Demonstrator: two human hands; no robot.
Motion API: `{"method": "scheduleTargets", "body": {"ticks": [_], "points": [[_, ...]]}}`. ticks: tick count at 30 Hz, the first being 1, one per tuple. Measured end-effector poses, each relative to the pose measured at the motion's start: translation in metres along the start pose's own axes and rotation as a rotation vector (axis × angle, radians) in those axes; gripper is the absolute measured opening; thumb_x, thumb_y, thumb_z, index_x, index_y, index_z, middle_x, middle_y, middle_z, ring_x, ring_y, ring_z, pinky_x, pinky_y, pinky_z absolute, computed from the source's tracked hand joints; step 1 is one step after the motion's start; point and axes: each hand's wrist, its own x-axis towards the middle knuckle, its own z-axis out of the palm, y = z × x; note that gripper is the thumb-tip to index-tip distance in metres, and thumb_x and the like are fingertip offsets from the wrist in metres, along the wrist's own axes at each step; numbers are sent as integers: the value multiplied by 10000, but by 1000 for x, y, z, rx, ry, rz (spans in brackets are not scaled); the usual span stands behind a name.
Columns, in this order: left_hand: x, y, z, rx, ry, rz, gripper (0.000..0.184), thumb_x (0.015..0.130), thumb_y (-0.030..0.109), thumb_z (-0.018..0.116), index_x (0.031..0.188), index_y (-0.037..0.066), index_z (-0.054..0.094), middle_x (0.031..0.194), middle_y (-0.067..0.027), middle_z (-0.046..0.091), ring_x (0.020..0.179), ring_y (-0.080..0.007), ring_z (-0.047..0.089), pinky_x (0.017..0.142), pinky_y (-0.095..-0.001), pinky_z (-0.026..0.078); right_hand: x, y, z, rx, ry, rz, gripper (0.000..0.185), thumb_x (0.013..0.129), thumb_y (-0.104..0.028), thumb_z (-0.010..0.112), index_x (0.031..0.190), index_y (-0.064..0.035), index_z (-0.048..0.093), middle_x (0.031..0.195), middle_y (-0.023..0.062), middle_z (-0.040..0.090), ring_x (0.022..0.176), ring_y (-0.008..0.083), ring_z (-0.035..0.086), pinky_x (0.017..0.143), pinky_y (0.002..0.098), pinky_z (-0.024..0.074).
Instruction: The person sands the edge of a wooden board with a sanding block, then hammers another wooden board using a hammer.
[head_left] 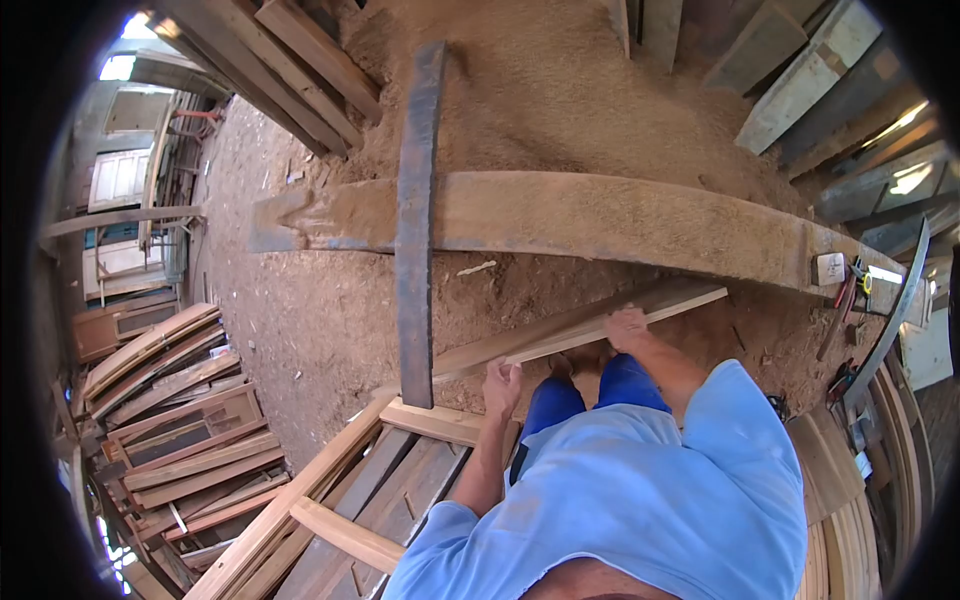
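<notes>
A long wooden board (560,335) lies slantwise in front of my body, with a pale narrow edge facing me. My right hand (627,326) is closed over that edge toward the board's right part. Farther left, my left hand (502,386) has its fingers curled at the near edge; its exact grip is partly hidden. Just beyond the board is a thick, dusty beam (600,215), crossed on the left by a dark, narrow bar (415,220).
A wooden frame (345,535) with panels stands at my lower left. Stacked planks (190,410) lie farther left. On the beam's right end sit a small pale block (829,268) and several hand tools. Upright boards (810,75) lean at upper right. Sawdust covers the floor (310,310).
</notes>
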Motion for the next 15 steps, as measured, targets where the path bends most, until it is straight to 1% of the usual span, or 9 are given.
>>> {"method": "scheduleTargets", "body": {"ticks": [2,3,5,6,8,9,11,12,15], "points": [[20,-46,40,-823,43,-739,574,897,487,637,1287,75,550,1249,-212,600,1202,-368,548,944,-518,476,-1,33,-1,11,-36,-15,244,800,-159,610,980,-103,765,993,93,742,1037,260,677,840,381,523],[23,-49,42,-827,40,-762,574,897,487,637,1287,75,550,1249,-212,600,1202,-368,548,944,-518,476,-4,43,3,23,-73,-37,250,803,-147,601,989,-94,758,1009,99,739,1037,260,677,844,384,526],[48,-56,33,-1369,208,-1065,626,894,550,624,1320,104,511,1312,-178,555,1205,-343,549,921,-488,511,1,51,21,7,-93,-85,252,811,-145,593,998,-93,754,1025,100,736,1030,259,681,840,385,531],[46,-66,39,-1369,216,-1081,626,894,550,624,1320,104,511,1312,-178,555,1205,-343,549,921,-488,511,4,52,28,-2,-92,-130,255,818,-142,585,1006,-92,750,1041,102,733,1023,257,684,836,386,537],[45,-100,52,-1536,266,-891,677,888,555,622,1365,102,461,1371,-180,492,1216,-365,534,942,-488,508,-10,41,-1,-31,-146,-150,251,826,-140,586,1010,-93,750,1056,104,730,1028,258,687,839,384,543],[50,-110,57,-1538,272,-891,677,888,555,622,1365,102,461,1371,-180,492,1216,-365,534,942,-488,508,-12,38,-15,-61,-176,-153,248,833,-137,587,1013,-95,751,1072,105,727,1034,258,689,843,382,549],[51,-125,73,-1354,159,-888,630,894,494,631,1360,102,471,1347,-177,497,1204,-358,535,932,-485,521,-8,37,0,-69,-208,-126,253,826,-131,599,1026,-97,750,1082,107,725,1042,268,688,853,396,552],[57,-128,79,-1364,157,-889,630,894,494,631,1360,102,471,1347,-177,497,1204,-358,535,932,-485,521,-8,38,2,-73,-231,-92,261,819,-124,612,1039,-98,750,1092,110,723,1051,278,687,862,409,556],[64,-128,82,-1204,149,-818,565,903,404,636,1338,80,477,1320,-171,498,1162,-359,548,927,-505,533,-12,39,0,-66,-236,-103,274,809,-115,627,1053,-88,748,1103,115,721,1075,295,678,878,439,556]]}}
